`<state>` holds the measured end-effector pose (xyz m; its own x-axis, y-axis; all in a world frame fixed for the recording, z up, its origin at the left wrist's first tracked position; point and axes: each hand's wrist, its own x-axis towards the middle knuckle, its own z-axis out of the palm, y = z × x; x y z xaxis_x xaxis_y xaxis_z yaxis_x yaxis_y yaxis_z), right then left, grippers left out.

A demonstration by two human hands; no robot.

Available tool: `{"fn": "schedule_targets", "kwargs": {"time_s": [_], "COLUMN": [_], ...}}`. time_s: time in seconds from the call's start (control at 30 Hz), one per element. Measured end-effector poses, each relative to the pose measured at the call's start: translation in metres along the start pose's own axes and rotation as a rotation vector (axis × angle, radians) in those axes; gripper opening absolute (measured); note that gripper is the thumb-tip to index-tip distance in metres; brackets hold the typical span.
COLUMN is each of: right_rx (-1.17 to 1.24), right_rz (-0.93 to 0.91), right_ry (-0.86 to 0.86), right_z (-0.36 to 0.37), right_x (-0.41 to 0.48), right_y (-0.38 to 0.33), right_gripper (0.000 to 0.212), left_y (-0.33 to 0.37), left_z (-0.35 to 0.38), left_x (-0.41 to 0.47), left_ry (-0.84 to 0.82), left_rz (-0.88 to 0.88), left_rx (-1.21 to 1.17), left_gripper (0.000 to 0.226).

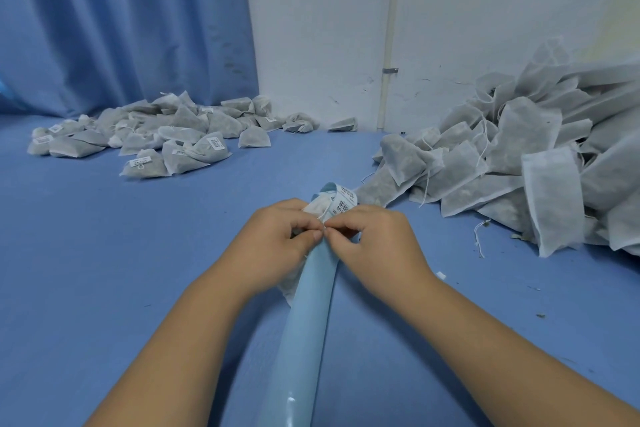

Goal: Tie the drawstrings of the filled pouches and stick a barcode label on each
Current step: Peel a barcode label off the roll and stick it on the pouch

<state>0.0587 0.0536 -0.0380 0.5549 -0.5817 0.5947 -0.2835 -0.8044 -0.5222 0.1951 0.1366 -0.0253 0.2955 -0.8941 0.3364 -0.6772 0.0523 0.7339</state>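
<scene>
My left hand (277, 239) and my right hand (377, 239) meet at the middle of the blue surface, fingertips pinched together on the white drawstring (323, 215) of a filled white pouch (313, 210). The pouch is mostly hidden under my left hand. A long pale blue strip of label backing (308, 315) runs from the bottom edge up between my hands. At its far end sit barcode labels (346, 203), just beyond my fingers.
A pile of pouches with barcode labels (149, 135) lies at the back left by a blue curtain (121, 21). A bigger heap of unlabelled pouches with loose strings (512, 156) fills the right side against the white wall (346, 28). Blue cloth (104, 253) covers the work surface.
</scene>
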Motion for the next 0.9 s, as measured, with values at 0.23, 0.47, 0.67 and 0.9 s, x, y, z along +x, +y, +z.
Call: {"fn": "schedule_targets", "kwargs": {"time_s": [0.23, 0.47, 0.67, 0.9], "right_rx": [0.032, 0.164, 0.416, 0.624], "right_rz": [0.081, 0.219, 0.423, 0.591], "right_ry": [-0.002, 0.037, 0.084, 0.200], "right_z": [-0.001, -0.001, -0.012, -0.029], "right_x": [0.002, 0.002, 0.005, 0.014], "right_y": [-0.001, 0.001, 0.009, 0.030], "right_gripper": [0.011, 0.014, 0.015, 0.019], "left_y": [-0.001, -0.002, -0.005, -0.007], "left_z": [0.000, -0.002, -0.003, -0.009], "left_x": [0.000, 0.001, 0.003, 0.004], "left_ry": [0.012, 0.045, 0.047, 0.046], "left_rz": [0.012, -0.183, -0.324, -0.400], "left_rx": [0.024, 0.000, -0.036, -0.022], "left_gripper": [0.018, 0.023, 0.023, 0.023]}}
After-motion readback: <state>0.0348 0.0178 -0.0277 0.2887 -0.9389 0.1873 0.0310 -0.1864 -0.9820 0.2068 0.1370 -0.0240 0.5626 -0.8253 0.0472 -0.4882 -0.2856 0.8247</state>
